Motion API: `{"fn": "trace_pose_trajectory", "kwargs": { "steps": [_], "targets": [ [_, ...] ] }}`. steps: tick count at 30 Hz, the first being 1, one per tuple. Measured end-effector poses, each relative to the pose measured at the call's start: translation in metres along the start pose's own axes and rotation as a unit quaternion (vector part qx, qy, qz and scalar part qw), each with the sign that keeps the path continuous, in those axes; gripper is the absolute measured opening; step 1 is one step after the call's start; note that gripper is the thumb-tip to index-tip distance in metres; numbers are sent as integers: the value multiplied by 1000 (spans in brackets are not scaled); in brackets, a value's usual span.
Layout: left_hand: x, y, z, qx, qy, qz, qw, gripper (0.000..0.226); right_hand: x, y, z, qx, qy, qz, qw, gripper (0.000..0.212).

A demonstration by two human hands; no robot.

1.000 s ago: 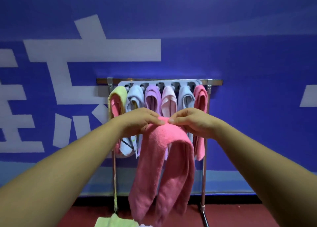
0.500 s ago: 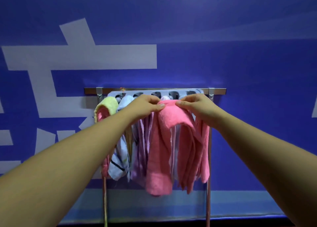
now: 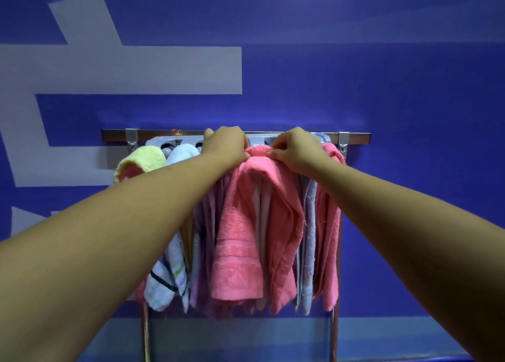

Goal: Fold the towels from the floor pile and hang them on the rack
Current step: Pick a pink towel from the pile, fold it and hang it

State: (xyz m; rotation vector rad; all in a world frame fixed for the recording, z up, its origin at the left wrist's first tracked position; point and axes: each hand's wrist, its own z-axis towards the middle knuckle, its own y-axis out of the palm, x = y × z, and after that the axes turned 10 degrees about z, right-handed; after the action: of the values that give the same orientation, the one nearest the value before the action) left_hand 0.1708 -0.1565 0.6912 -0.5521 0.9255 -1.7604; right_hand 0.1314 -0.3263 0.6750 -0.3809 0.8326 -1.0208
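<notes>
- The coral-pink terry towel [image 3: 243,225] hangs doubled over at the middle of the rack. Its top fold is bunched between the two hands, and both layers fall straight down below them.
- The left hand [image 3: 226,147] is curled over the left end of that fold, knuckles up. It grasps the cloth, though its fingertips are hidden behind the hand.
- The right hand [image 3: 296,151] pinches the right end of the fold. Thumb and fingers are bent tight on a small ridge of cloth, just beside the left hand.
- The towel has a looped, fuzzy pile, with a flatter woven band across the near layer close to its lower hem.
- The brushed-metal rack bar [image 3: 355,138] runs level behind the hands and is held by two small silver brackets. A grey plastic hanger strip with round holes [image 3: 155,142] sits just under it.
- To the left hang a fluffy yellow-green towel [image 3: 144,158] and a white towel with dark and green stripes [image 3: 166,277].
- Thin lilac towels [image 3: 210,225] touch the held towel's left side.
- To the right hang a pale grey-blue towel [image 3: 308,252] and a second pink towel [image 3: 330,225], both limp and narrow.
- Behind everything is a smooth blue wall with broad pale painted strokes [image 3: 410,88].
</notes>
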Motion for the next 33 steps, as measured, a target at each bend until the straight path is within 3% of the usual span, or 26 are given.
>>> {"fn": "trace_pose_trajectory", "kwargs": {
  "steps": [5,8,10,13,16,22,24,26,27,29,31,32,33],
  "targets": [
    [-3,5,18,53,-81,-128,987,16,-7,13,19,117,-16,-18,993,13],
    [-1,21,18,60,-57,-20,996,19,-7,27,20,108,-7,-85,990,15],
    [1,27,14,125,-24,58,990,19,-4,29,17,137,-22,-134,981,12],
    [0,29,4,161,38,64,984,9,-3,26,8,155,-90,-165,970,18],
    [-2,33,-5,109,43,-9,993,14,-4,29,-5,91,-97,-84,988,18],
    [22,19,-32,-24,1,-190,982,46,-5,42,-37,90,-32,178,979,33],
    [30,23,-37,-73,-58,-373,923,55,-2,47,-43,47,-7,247,968,44],
    [37,29,-44,-90,-85,-593,796,64,-2,45,-53,23,19,349,937,53],
    [39,32,-46,-96,-85,-660,740,67,-3,43,-57,16,33,388,921,54],
    [40,37,-47,-90,-98,-727,674,66,-6,39,-63,13,58,431,900,49],
    [41,43,-45,-67,-120,-761,634,59,-4,39,-62,21,77,440,894,46],
    [38,48,-45,-50,-138,-748,647,54,-3,40,-61,21,76,439,895,45],
    [34,57,-42,-32,-132,-694,707,52,-1,41,-60,18,70,436,897,44]
  ]
}}
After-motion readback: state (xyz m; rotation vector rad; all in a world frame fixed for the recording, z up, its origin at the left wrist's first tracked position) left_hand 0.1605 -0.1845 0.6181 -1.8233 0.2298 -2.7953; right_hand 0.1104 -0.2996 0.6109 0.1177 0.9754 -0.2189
